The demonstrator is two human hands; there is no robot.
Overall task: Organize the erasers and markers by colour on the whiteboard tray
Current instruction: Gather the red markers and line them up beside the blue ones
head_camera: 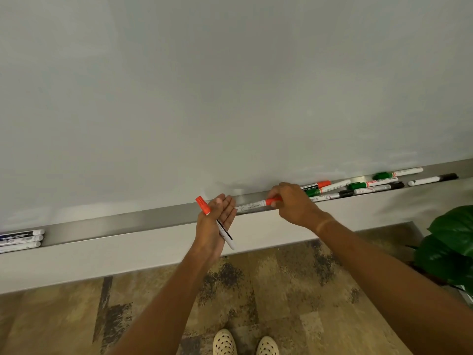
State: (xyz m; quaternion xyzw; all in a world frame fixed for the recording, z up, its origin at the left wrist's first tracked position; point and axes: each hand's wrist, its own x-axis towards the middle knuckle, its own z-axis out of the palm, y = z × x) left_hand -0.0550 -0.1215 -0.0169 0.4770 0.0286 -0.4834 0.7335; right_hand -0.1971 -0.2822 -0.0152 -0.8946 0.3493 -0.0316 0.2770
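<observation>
A long metal whiteboard tray runs under the whiteboard. My left hand holds a red-capped marker upright in front of the tray, fingers loosely spread. My right hand pinches the red cap of a second red marker that lies in the tray. To the right lies a jumble of red, green and black markers, with one black marker apart at the far right. Three markers with white ends lie side by side at the tray's far left. No eraser is visible.
A green leafy plant stands at the right, below the tray. Patterned carpet covers the floor, and my two shoes show at the bottom edge. The whiteboard above is blank.
</observation>
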